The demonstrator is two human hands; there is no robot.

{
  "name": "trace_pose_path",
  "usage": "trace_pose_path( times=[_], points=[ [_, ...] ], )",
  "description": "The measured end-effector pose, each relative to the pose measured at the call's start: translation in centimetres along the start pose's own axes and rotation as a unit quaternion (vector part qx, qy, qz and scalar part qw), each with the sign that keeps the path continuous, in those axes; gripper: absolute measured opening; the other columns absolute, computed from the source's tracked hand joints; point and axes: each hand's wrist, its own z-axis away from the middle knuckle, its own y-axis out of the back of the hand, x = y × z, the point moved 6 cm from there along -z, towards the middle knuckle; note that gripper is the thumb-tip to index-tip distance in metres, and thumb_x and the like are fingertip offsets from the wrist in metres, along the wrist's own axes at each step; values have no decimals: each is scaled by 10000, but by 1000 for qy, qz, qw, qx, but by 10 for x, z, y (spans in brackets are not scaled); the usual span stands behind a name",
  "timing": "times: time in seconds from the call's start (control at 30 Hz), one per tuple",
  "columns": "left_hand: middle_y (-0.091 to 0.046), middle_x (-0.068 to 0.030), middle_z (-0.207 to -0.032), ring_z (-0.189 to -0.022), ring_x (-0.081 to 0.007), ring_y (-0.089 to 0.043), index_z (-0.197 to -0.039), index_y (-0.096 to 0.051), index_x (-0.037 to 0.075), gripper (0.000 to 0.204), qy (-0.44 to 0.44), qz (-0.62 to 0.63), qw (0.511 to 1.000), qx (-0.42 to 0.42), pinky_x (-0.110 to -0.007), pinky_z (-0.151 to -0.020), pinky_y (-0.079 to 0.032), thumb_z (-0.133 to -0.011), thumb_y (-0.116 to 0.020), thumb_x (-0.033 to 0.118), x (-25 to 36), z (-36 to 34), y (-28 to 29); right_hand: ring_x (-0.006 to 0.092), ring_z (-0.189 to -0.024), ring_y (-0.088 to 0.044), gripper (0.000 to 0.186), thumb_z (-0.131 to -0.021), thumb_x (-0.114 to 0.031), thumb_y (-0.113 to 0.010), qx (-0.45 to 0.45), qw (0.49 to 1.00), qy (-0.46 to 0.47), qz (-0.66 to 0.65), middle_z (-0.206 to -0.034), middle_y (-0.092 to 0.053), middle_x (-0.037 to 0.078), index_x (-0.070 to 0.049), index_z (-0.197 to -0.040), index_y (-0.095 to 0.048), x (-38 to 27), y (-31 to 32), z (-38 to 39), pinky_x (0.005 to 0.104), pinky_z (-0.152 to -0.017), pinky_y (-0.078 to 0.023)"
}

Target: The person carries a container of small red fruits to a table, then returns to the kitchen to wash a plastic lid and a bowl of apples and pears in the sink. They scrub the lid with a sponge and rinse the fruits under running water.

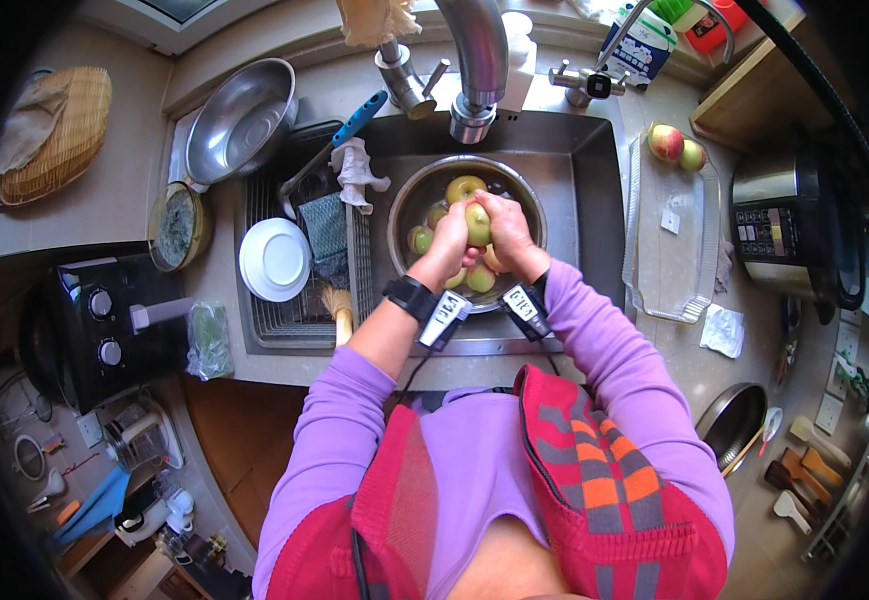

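Observation:
Between both my hands is a yellow-green apple [478,226], held over a round metal bowl [404,205] in the sink. My left hand [447,243] closes on the apple's left side, and my right hand [507,232] grips it from the right with the thumb near its top. Several more apples lie in the bowl around my hands, among them a yellow one [466,189] at the far side and a greenish one [480,278] at the near side. My hands and wrists hide part of the bowl's contents.
The faucet [474,115] hangs just beyond the bowl. A wire drying rack [360,250] with a white bowl [275,260] and cloths stands left in the sink [595,220]. To the right lie a clear plastic tray [670,270] and two apples [667,143]. An air fryer [105,325] stands left.

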Motion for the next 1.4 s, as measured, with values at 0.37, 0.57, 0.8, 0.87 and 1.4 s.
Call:
trace_pose_path(
  times=[0.37, 0.57, 0.8, 0.87, 1.4],
  points=[
    [-536, -115, -605, -358, -143, -452, -868, -518, 54, 463, -311, -209, 894, 245, -227, -291, -314, -916, -284, 450, 12, 2, 4, 275, -754, -606, 274, -807, -258, -527, 87, 977, 69, 181, -828, -637, 162, -14, -854, -642, -7, 5, 3, 333, -680, -459],
    [-497, -133, -568, -319, -92, -331, -896, -498, 85, 432, 105, 167, 974, -108, -193, -285, -257, -890, -245, 434, -14, -6, -7, 123, -742, -558, 276, -806, -262, -580, -55, 997, 37, 26, -803, -621, 81, -11, -898, -652, -2, -10, 4, 264, -670, -447],
    [-487, -73, -524, -335, -121, -421, -872, -510, 49, 437, -134, -72, 980, 131, -209, -285, -307, -907, -277, 417, 10, 4, 11, 172, -691, -573, 310, -855, -294, -539, 22, 975, 79, 207, -811, -609, 114, 3, -886, -623, -9, -2, -1, 295, -589, -477],
    [-483, -77, -523, -329, -118, -412, -878, -507, 50, 408, -5, 82, 997, 3, -199, -288, -301, -902, -275, 384, -3, 4, 2, 185, -651, -574, 329, -853, -332, -541, -66, 996, -52, -24, -787, -607, 110, -10, -863, -610, 9, -10, -2, 309, -552, -483],
    [-455, -82, -1146, -946, -156, -547, -1272, -278, 93, 410, -266, -58, 959, -75, -251, -665, -518, -917, -457, 195, -10, 1, -4, 181, -814, -533, 285, -892, -317, -471, 19, 994, -95, -52, -900, -564, 94, -57, -955, -567, 10, -2, 9, 316, -649, -466]
  ],
)
